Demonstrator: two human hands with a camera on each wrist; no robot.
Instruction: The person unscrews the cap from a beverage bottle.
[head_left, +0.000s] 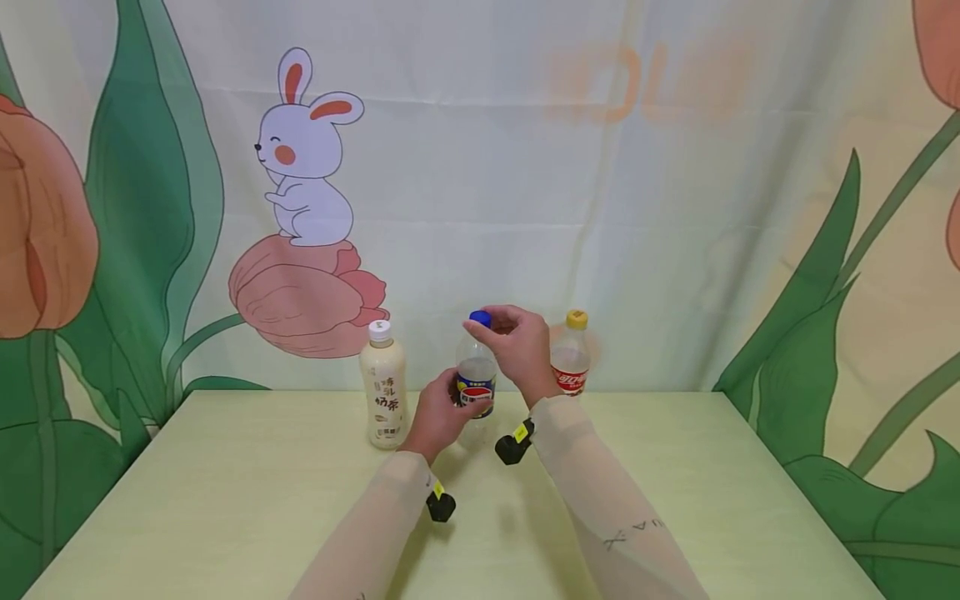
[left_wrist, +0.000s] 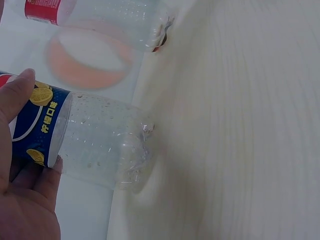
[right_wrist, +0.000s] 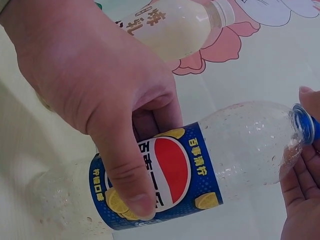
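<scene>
Around the blue label of a clear plastic soda bottle, my left hand curls its fingers and thumb. The label carries a red and white round logo and lemon slices. Droplets cling inside the bottle, which stands upright with its base right at the tabletop. Up at the neck, the thumb and fingers of my right hand pinch the blue cap. In the right wrist view, the cap sits at the bottle mouth, partly hidden by the right fingers.
To the left stands a bottle of cream-coloured milk tea with a white cap. On the right, behind my right wrist, is a clear bottle with a red label and yellow cap. A printed curtain hangs behind the pale table.
</scene>
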